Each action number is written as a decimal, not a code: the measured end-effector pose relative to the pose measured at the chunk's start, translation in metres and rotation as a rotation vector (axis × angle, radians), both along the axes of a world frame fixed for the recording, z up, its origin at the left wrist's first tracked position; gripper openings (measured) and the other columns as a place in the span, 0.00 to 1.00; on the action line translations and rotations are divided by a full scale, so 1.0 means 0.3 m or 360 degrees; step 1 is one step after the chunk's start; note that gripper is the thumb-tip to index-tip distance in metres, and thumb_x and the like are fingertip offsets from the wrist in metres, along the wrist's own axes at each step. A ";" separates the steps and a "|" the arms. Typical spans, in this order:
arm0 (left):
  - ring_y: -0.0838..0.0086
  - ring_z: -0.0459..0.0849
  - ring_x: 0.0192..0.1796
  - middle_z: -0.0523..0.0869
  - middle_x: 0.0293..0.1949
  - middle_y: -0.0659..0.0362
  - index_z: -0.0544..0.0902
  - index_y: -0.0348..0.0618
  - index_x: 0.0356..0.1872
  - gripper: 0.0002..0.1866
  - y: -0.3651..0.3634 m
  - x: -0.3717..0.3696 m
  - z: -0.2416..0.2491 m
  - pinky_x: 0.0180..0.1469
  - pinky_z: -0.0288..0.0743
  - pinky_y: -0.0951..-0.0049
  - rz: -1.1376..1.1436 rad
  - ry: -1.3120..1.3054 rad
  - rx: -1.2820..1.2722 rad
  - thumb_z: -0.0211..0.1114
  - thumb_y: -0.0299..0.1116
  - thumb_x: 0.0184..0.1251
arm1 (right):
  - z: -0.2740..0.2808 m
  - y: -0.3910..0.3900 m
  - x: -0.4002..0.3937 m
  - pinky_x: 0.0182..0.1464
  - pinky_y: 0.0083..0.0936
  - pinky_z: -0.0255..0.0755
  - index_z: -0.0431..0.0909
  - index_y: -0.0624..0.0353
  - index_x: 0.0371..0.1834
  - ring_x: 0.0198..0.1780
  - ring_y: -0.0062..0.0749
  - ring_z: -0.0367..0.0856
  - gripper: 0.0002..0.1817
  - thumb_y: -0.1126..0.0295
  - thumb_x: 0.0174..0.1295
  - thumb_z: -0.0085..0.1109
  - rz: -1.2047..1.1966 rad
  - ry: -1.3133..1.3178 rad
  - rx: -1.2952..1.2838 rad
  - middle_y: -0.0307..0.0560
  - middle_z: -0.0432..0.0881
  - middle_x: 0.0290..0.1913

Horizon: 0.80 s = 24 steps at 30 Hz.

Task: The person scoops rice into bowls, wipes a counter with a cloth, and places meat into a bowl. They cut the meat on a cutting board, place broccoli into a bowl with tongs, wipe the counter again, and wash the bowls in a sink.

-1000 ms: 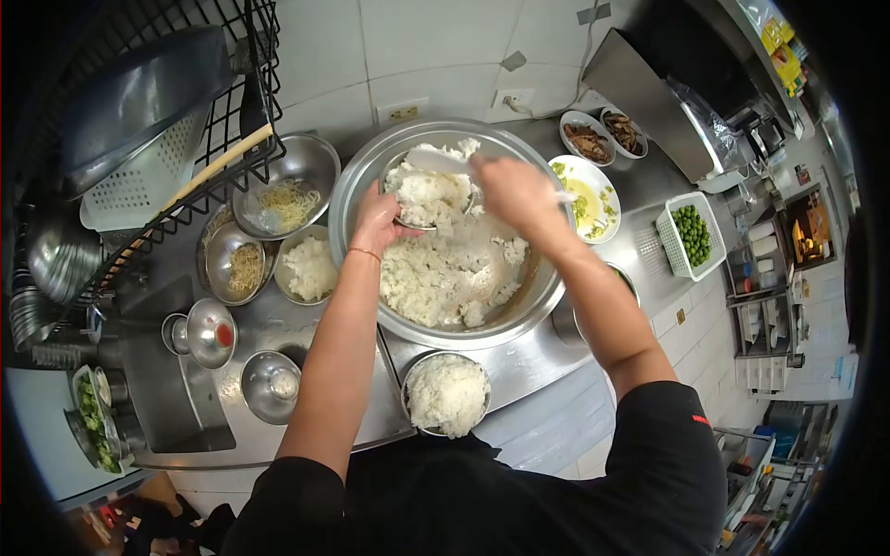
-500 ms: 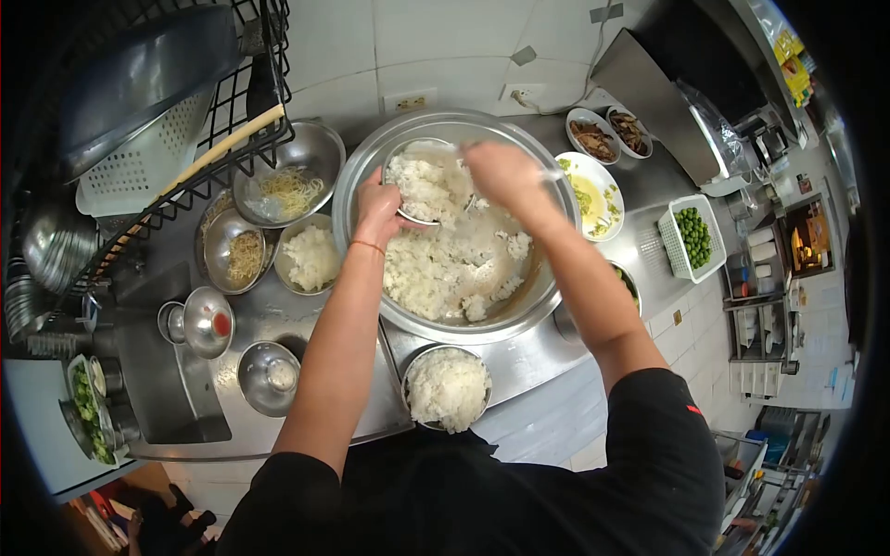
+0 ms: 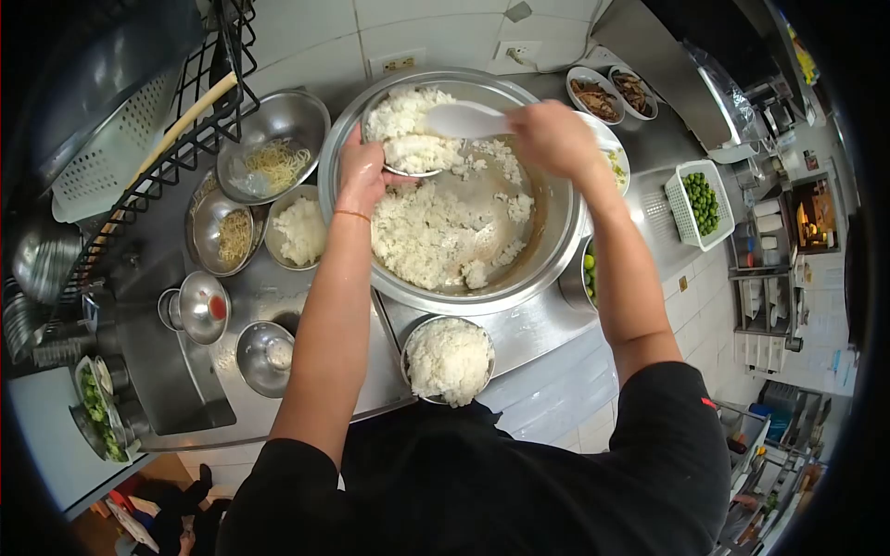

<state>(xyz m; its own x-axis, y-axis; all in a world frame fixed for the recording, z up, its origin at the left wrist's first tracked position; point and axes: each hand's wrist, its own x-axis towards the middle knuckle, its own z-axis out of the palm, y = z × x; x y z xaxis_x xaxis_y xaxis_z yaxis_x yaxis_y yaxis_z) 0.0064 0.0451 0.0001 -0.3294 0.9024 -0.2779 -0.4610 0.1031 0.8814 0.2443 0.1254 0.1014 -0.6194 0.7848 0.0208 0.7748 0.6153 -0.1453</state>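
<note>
A large metal basin (image 3: pixel 547 259) holds loose white rice (image 3: pixel 417 236), with bare metal showing on its right side. Over its upper left part, my left hand (image 3: pixel 363 169) grips a metal bowl (image 3: pixel 414 173) heaped with rice. My right hand (image 3: pixel 559 139) is closed around the handle of a white rice paddle (image 3: pixel 464 120). The paddle's blade touches the rice in the held bowl. Just below the basin stands another bowl piled high with rice (image 3: pixel 451 360).
Left of the basin are a bowl of rice (image 3: pixel 301 232) and metal bowls with noodle-like strands (image 3: pixel 278 167). A sink (image 3: pixel 171 371) lies further left. At right are a plate (image 3: pixel 619 165), two dishes of brown food (image 3: pixel 596 99) and a white basket of green produce (image 3: pixel 702 204).
The paddle has moved up onto the rice in the held bowl, which looks fuller. My right hand has shifted right. The camera view has tilted slightly.
</note>
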 end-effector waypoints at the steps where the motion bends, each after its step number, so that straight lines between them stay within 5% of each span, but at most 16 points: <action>1: 0.50 0.88 0.47 0.80 0.56 0.43 0.66 0.44 0.67 0.28 -0.001 -0.009 0.003 0.31 0.90 0.52 0.0004 -0.0006 -0.0003 0.41 0.16 0.65 | 0.009 0.058 0.053 0.44 0.44 0.77 0.86 0.55 0.42 0.39 0.52 0.85 0.13 0.73 0.56 0.54 -0.0024 -0.0143 -0.0143 0.57 0.86 0.37; 5: 0.52 0.89 0.45 0.83 0.51 0.45 0.71 0.41 0.62 0.21 -0.011 -0.035 0.039 0.28 0.90 0.54 0.0114 0.0146 0.0121 0.46 0.19 0.68 | -0.409 0.278 0.060 0.54 0.43 0.77 0.84 0.64 0.46 0.52 0.52 0.84 0.15 0.71 0.58 0.55 -0.0048 -0.0508 -0.0276 0.60 0.85 0.48; 7: 0.52 0.89 0.44 0.83 0.52 0.44 0.71 0.40 0.62 0.22 -0.006 -0.054 0.023 0.30 0.90 0.53 0.0183 0.0080 0.0128 0.46 0.19 0.67 | -0.408 0.177 -0.092 0.55 0.43 0.77 0.83 0.60 0.46 0.53 0.52 0.83 0.15 0.71 0.58 0.54 -0.0282 -0.0246 -0.0463 0.57 0.85 0.50; 9: 0.51 0.89 0.44 0.83 0.52 0.44 0.71 0.40 0.63 0.23 -0.013 -0.050 0.024 0.31 0.90 0.51 0.0181 0.0076 0.0096 0.46 0.19 0.67 | -0.485 0.122 -0.197 0.54 0.43 0.77 0.83 0.58 0.42 0.51 0.52 0.83 0.12 0.70 0.59 0.54 0.0214 -0.0254 -0.0537 0.53 0.86 0.47; 13: 0.50 0.89 0.44 0.83 0.52 0.44 0.70 0.39 0.65 0.24 -0.003 -0.065 0.013 0.31 0.89 0.48 0.0172 0.0099 0.0080 0.47 0.19 0.67 | -0.477 -0.098 -0.253 0.47 0.41 0.77 0.80 0.59 0.34 0.41 0.48 0.83 0.08 0.68 0.58 0.53 0.0853 -0.0400 -0.0727 0.54 0.84 0.36; 19: 0.52 0.90 0.39 0.84 0.51 0.45 0.73 0.42 0.64 0.29 -0.004 -0.075 0.003 0.25 0.89 0.53 0.0073 0.0141 0.0051 0.43 0.16 0.61 | -0.556 -0.115 -0.090 0.39 0.40 0.74 0.78 0.63 0.26 0.34 0.42 0.82 0.08 0.69 0.54 0.54 0.1149 -0.0286 -0.1060 0.55 0.81 0.26; 24: 0.49 0.89 0.40 0.81 0.54 0.45 0.69 0.45 0.69 0.34 -0.012 -0.070 -0.015 0.25 0.87 0.47 -0.0046 0.0203 -0.0103 0.42 0.15 0.59 | -0.355 -0.075 -0.003 0.13 0.25 0.61 0.74 0.61 0.18 0.11 0.22 0.68 0.11 0.71 0.57 0.52 0.0652 -0.0198 -0.1774 0.40 0.73 0.13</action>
<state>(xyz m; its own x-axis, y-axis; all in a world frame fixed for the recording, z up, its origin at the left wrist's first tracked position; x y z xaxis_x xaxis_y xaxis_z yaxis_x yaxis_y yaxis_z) -0.0146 0.0417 -0.0045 -0.3400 0.8936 -0.2930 -0.3414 0.1731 0.9239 0.2434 0.1030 -0.0051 -0.7775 0.0762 -0.6242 0.5967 0.4026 -0.6941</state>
